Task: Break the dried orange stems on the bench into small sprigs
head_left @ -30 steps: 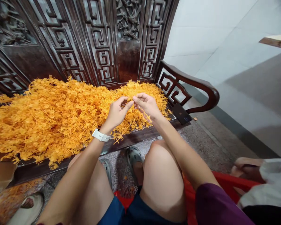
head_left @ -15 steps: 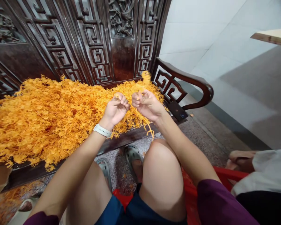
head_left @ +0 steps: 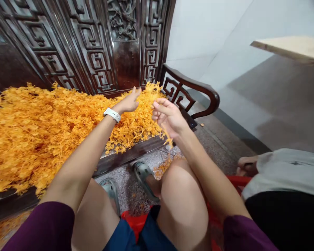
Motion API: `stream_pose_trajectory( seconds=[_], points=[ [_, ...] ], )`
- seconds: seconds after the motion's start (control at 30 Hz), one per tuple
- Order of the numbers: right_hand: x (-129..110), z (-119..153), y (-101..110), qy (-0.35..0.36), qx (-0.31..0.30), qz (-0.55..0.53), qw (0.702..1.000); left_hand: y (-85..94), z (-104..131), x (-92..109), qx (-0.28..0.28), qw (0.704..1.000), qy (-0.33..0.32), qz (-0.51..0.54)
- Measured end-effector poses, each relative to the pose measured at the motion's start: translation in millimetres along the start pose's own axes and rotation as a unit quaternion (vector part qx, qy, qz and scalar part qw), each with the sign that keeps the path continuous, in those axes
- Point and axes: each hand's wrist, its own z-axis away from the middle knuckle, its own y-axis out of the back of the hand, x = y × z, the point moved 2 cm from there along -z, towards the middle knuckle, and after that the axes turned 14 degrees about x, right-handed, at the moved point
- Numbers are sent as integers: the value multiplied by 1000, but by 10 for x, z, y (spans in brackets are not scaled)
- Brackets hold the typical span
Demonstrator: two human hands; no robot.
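Observation:
A long heap of orange, branching plastic-looking pieces (head_left: 60, 122) covers the seat of a dark carved wooden bench (head_left: 136, 148). My right hand (head_left: 167, 113) pinches an orange piece (head_left: 153, 91); part of it rises above the fingertips, and orange strands also hang below the palm. My left hand (head_left: 131, 100), with a pale watch band on its wrist, is over the heap's right part, its fingers extended and apart. No piece shows in it. The two hands are a short way apart.
The bench's curved armrest (head_left: 211, 96) stands to the right, with a dark phone (head_left: 189, 120) beside it. A light board (head_left: 290, 48) juts in at upper right. Another person's pale clothing (head_left: 290, 170) is at lower right. Orange scraps (head_left: 164, 166) lie on the floor.
My left hand has opened and moved up, away from my right hand. My right hand still pinches the orange piece. The view has shifted right.

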Motion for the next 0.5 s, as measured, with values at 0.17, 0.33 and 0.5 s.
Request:
stream_pose_trajectory(
  seconds=[0.17, 0.33, 0.5],
  points=[
    [21, 165, 171, -22, 55, 8, 998, -96, 170, 62, 61, 995, 42, 63],
    [28, 202, 66, -50, -15, -23, 998, -126, 628, 407, -41, 937, 133, 319],
    [200, 133, -257, -130, -183, -56, 973, -21, 933, 615, -79, 873, 151, 457]
  ],
)
